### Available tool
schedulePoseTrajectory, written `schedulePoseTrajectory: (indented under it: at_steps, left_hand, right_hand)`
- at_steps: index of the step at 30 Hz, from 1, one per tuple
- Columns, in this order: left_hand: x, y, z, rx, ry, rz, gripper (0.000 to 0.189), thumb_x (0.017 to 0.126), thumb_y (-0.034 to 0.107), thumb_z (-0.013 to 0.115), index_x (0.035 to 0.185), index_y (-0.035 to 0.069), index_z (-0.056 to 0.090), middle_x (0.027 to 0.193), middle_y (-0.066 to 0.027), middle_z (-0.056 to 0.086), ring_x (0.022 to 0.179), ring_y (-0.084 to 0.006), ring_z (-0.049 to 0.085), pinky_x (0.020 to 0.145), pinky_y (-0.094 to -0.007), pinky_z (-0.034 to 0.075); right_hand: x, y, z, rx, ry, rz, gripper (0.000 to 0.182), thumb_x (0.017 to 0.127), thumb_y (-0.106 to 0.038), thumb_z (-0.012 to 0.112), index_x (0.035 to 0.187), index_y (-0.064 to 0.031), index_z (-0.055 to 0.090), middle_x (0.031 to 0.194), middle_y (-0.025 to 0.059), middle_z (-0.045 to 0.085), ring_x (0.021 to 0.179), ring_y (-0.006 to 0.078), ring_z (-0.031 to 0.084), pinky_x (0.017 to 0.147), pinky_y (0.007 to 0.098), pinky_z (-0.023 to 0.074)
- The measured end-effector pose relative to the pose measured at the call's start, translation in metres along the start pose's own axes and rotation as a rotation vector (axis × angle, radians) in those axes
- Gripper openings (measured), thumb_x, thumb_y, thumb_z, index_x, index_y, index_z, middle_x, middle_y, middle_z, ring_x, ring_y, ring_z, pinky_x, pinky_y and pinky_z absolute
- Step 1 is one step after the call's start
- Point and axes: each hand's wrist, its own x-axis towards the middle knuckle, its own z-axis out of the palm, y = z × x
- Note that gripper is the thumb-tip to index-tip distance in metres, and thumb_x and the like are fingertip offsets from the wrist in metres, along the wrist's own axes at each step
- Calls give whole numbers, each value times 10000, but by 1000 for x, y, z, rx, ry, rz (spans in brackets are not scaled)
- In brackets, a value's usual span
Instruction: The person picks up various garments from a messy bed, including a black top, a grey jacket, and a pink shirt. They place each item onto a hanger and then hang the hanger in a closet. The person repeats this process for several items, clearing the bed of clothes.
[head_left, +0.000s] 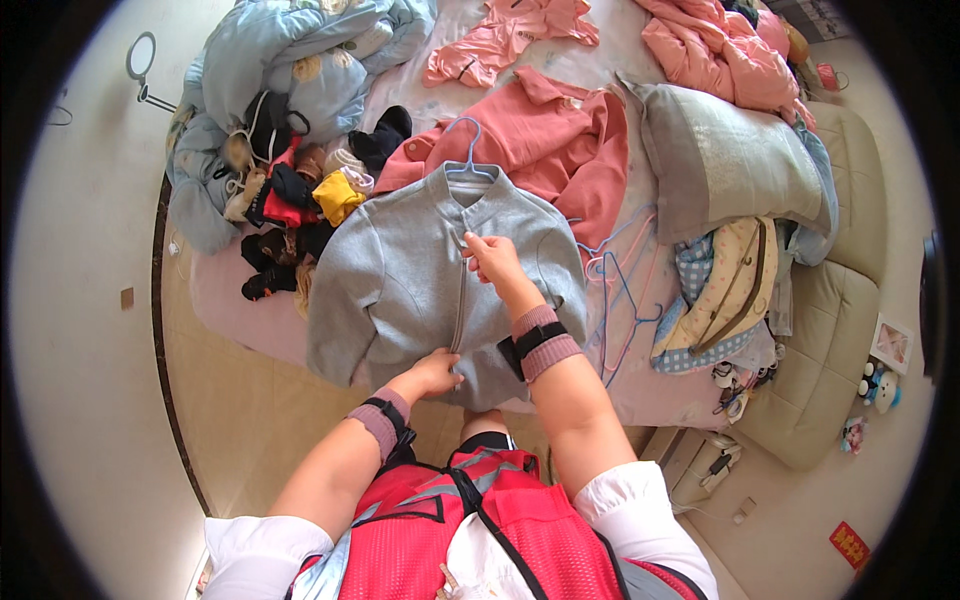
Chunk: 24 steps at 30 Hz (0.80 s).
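Note:
A grey zip-up jacket (420, 262) lies spread at the near side of the bed, its collar pointing away from me. Inside the collar sits a light-blue clothes hanger (471, 142), its hook sticking out past the neckline. My right hand (495, 259) pinches the zipper (460, 300) on the upper chest, below the collar. Near the hem, my left hand (436, 373) grips the jacket's front edge by the lower end of the zipper. The zipper looks closed between my two hands. Behind the jacket lies a coral-pink jacket (510, 124), partly covered by the grey one.
Loose blue and pink hangers (619, 292) lie right of the jacket. Left is a pile of socks and small garments (289, 187) beside a blue quilt (300, 60). A grey pillow (742, 161), a pink shirt (517, 37) and a beige padded headboard (817, 360) are farther off.

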Motion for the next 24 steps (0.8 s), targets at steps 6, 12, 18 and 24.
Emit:
schedulePoseTrajectory:
  at_steps: [6,12,18,24]
  left_hand:
    - [-35,-30,-33,-374,235,11,482,886,233,665,1310,17,584,1235,-184,635,1141,-300,615,984,-381,488]
    - [-78,-63,-56,-627,411,-58,398,919,133,643,1294,11,589,1210,-128,648,1085,-204,618,944,-332,500]
    - [-99,-55,-54,-753,421,-125,357,931,120,637,1270,12,598,1186,-97,652,1073,-174,603,932,-312,495]
    - [-109,-33,-46,-784,396,-36,367,954,154,618,1307,64,579,1217,-33,634,1061,-121,581,864,-287,475]
  right_hand:
    - [63,8,-70,-987,630,-448,437,881,-285,646,1262,-79,583,1264,142,613,1173,333,574,950,476,458]
    - [68,-2,-89,-1095,519,-383,403,876,-230,643,1257,-128,562,1258,120,602,1215,311,532,1046,560,328]
    - [44,17,-90,-1006,555,-701,95,872,-150,593,929,-133,667,994,144,648,987,361,608,803,485,504]
    - [22,-1,-87,-479,294,-631,143,869,-103,528,930,-50,646,978,190,673,931,348,651,816,423,510]
